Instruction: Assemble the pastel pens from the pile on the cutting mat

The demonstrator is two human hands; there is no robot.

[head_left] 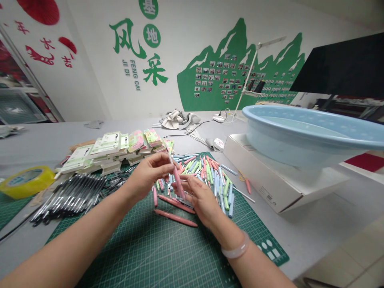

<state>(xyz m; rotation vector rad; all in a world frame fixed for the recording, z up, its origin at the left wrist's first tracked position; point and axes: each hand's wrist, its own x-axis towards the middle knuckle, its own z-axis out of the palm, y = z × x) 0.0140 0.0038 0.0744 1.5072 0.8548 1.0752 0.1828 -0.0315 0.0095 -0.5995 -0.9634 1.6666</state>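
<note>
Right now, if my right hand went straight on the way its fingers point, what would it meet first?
Most likely the pink pen held in your left hand; your right hand may already touch it, though depth is unclear.

I'm seeing a pink pen barrel [178, 182] on my feed, a green mat [135, 248] wearing a pale grid, pen parts [209, 168] showing pink, blue, green and white, a pale-blue basin [288, 140] and yellow tape [46, 175].
</note>
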